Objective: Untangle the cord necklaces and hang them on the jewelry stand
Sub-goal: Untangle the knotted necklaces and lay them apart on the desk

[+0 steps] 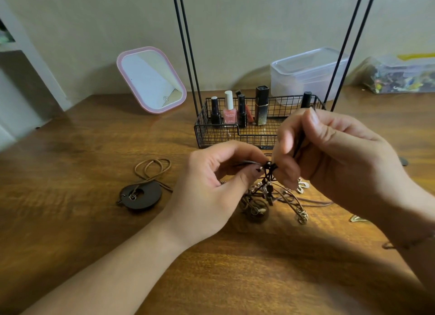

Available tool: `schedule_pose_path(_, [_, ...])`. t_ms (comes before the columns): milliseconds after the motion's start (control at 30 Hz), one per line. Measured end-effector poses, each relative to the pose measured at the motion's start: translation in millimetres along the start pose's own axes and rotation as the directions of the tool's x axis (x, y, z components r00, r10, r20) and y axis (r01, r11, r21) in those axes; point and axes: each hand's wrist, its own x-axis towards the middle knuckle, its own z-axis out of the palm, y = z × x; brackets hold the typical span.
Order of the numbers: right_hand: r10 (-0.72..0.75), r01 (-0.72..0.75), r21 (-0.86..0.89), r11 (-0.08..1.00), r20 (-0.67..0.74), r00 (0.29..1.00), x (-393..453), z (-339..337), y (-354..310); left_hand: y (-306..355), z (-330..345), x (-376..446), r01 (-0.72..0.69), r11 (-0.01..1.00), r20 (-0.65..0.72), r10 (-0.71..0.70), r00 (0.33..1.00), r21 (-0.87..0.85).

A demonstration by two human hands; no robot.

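A knot of tangled cord necklaces, dark and brown cords with small metal rings and pendants, hangs a little above the wooden table. My left hand pinches a dark cord at the top of the knot. My right hand pinches another dark cord that runs up from the same knot. One separate brown cord necklace with a dark round pendant lies on the table to the left. The black wire jewelry stand stands behind my hands, its thin uprights rising out of view.
The stand's wire basket holds several nail polish bottles and a lipstick. A pink-framed mirror leans against the wall at the left. A clear plastic box and a bag sit at the back right.
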Motion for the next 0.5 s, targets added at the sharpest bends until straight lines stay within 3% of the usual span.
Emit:
schedule_pose_path(233, [-0.016,0.015,-0.027,1.0,-0.023,1.0,-1.2,-2.4,-0.6,-5.7,0.8,0.8,0.04,0.999,0.07,-0.039,0.997,-0.017])
schedule_pose_path(433, [-0.047,0.046,-0.024,0.999,-0.051,0.998,-0.6,-2.4,-1.3,-5.1,0.2,1.6,0.152,0.96,0.121,-0.127,0.985,-0.234])
schedule_pose_path(500, [-0.048,0.048,0.005,0.999,-0.059,0.997,-0.4,-3.2,-1.6,-6.0,0.2,1.7,0.169,0.956,0.14,-0.139,0.98,-0.238])
